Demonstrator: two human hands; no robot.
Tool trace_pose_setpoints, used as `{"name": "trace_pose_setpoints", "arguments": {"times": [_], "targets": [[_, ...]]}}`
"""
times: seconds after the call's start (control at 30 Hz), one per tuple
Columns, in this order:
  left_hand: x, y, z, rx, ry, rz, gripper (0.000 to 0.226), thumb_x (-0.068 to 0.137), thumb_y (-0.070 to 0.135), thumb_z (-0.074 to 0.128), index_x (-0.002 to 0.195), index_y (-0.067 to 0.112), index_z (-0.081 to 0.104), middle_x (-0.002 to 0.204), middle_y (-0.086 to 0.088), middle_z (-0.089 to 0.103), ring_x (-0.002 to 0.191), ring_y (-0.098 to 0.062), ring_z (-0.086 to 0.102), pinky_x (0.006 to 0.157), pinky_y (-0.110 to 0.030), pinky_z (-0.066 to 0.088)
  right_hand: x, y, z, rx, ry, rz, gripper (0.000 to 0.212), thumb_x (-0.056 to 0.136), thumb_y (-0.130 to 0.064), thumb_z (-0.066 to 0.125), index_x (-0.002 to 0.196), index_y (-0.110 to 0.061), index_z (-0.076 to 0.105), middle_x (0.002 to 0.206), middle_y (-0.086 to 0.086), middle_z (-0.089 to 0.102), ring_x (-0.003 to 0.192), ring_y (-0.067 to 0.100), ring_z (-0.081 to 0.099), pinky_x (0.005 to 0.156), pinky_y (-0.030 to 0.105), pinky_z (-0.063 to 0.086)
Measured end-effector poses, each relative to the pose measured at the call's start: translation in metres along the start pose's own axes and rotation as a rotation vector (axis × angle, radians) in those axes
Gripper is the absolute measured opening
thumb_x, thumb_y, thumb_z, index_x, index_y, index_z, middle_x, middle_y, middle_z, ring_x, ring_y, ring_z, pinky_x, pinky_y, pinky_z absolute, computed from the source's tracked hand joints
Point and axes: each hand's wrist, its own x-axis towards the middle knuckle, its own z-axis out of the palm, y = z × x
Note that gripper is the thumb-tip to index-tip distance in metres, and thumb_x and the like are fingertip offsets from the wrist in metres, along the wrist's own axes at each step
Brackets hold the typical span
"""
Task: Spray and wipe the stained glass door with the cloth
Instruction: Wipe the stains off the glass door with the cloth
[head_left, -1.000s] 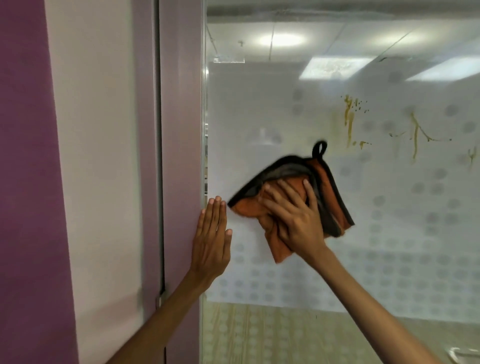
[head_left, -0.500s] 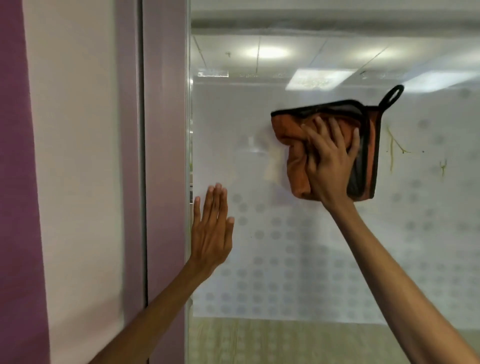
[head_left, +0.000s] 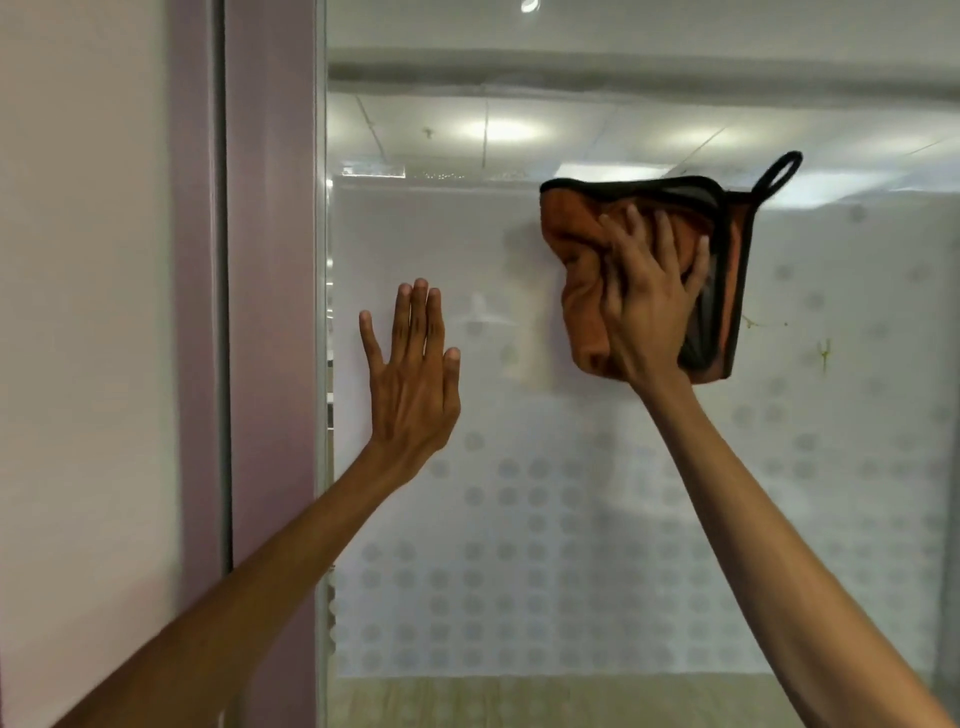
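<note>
Two lean forearms, the left forearm (head_left: 260, 587) and the right forearm (head_left: 753, 519), are bare along their whole visible length, down to the wrists. The left hand (head_left: 415, 384) is bare too, long-fingered, with short nails and tendons showing as fine ridges across its back. The right hand (head_left: 644, 322) is likewise bare, with slender fingers and lightly creased knuckles.

The right hand (head_left: 644, 312) hides the middle of the cloth (head_left: 576, 244) — both forearms (head_left: 779, 519) run off the bottom edge.
</note>
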Motion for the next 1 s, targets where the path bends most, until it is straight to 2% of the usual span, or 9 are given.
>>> {"name": "trace_pose_setpoints", "arguments": {"times": [0.07,0.23,0.3,0.37,0.5,0.63,0.77,0.9,1.0], "targets": [[0.005,0.006,0.003,-0.001,0.012,-0.001,0.06,0.104,0.033,0.018,0.158,0.007,0.008,0.167,-0.008,0.004,0.155,-0.022,0.001,0.123,-0.057,-0.005,-0.008,-0.003,0.003,0.042,-0.034,-0.086,0.04,0.099,-0.026,0.048,0.138,-0.027,0.058,0.15,0.0,0.051,0.145,0.023,0.037,0.122,0.055,0.01],[-0.002,0.005,0.003,-0.005,0.034,0.048,0.059,0.104,0.027,0.023,0.158,0.004,0.01,0.167,-0.012,0.006,0.155,-0.025,0.003,0.125,-0.053,-0.002,-0.058,0.043,-0.02,-0.014,-0.2,-0.483,0.042,0.1,-0.026,0.048,0.141,-0.028,0.055,0.153,-0.004,0.046,0.145,0.021,0.038,0.121,0.056,0.014],[-0.002,0.003,0.003,-0.008,0.036,0.062,0.059,0.104,0.028,0.021,0.157,0.004,0.011,0.167,-0.011,0.006,0.155,-0.025,0.003,0.125,-0.053,-0.002,-0.034,0.061,-0.023,-0.021,-0.141,-0.431,0.038,0.099,-0.027,0.052,0.136,-0.028,0.058,0.15,-0.004,0.049,0.143,0.02,0.042,0.12,0.057,0.016],[-0.002,0.004,0.003,-0.007,0.042,0.058,0.06,0.104,0.029,0.021,0.157,0.004,0.012,0.167,-0.011,0.007,0.155,-0.025,0.004,0.125,-0.053,-0.001,0.003,0.06,-0.017,-0.027,-0.074,-0.248,0.036,0.099,-0.026,0.056,0.134,-0.028,0.06,0.149,-0.004,0.051,0.143,0.019,0.041,0.121,0.056,0.015],[-0.001,0.006,0.005,-0.005,0.048,0.05,0.06,0.104,0.032,0.018,0.157,0.004,0.013,0.167,-0.011,0.009,0.155,-0.024,0.006,0.125,-0.053,0.0,0.05,0.014,0.003,-0.032,-0.056,-0.05,0.042,0.1,-0.03,0.044,0.141,-0.032,0.054,0.153,-0.003,0.047,0.147,0.02,0.035,0.122,0.056,0.009],[-0.001,0.005,0.007,-0.013,0.091,0.028,0.061,0.103,0.03,0.022,0.157,0.002,0.014,0.166,-0.013,0.01,0.155,-0.024,0.007,0.126,-0.051,0.005,0.061,-0.012,0.011,-0.071,-0.161,-0.141,0.051,0.101,-0.054,0.033,0.15,-0.037,0.039,0.16,-0.002,0.034,0.152,0.022,0.023,0.122,0.058,0.003],[0.0,0.006,0.006,-0.036,0.107,-0.026,0.065,0.102,0.034,0.027,0.156,0.0,0.015,0.166,-0.015,0.01,0.155,-0.024,0.006,0.127,-0.047,0.003,0.061,-0.016,0.015,-0.153,-0.259,-0.236,0.087,0.086,-0.083,0.021,0.157,-0.034,0.017,0.167,0.007,0.013,0.154,0.031,0.007,0.118,0.066,-0.005],[-0.002,0.006,0.0,-0.08,0.081,0.01,0.062,0.103,0.033,0.024,0.156,0.0,0.016,0.166,-0.015,0.012,0.155,-0.024,0.008,0.127,-0.045,0.005,0.068,-0.037,0.024,-0.18,-0.269,-0.228,0.083,0.088,-0.079,0.024,0.158,-0.034,0.015,0.167,0.006,0.012,0.154,0.033,0.007,0.118,0.068,-0.004],[-0.004,-0.002,-0.003,-0.11,0.085,-0.006,0.061,0.104,0.032,0.022,0.156,0.001,0.016,0.166,-0.013,0.011,0.155,-0.022,0.007,0.127,-0.042,0.005,0.088,-0.071,0.036,-0.158,-0.303,-0.376,0.069,0.095,-0.068,0.023,0.157,-0.036,0.019,0.167,0.004,0.015,0.154,0.031,0.01,0.118,0.068,-0.003]]}}
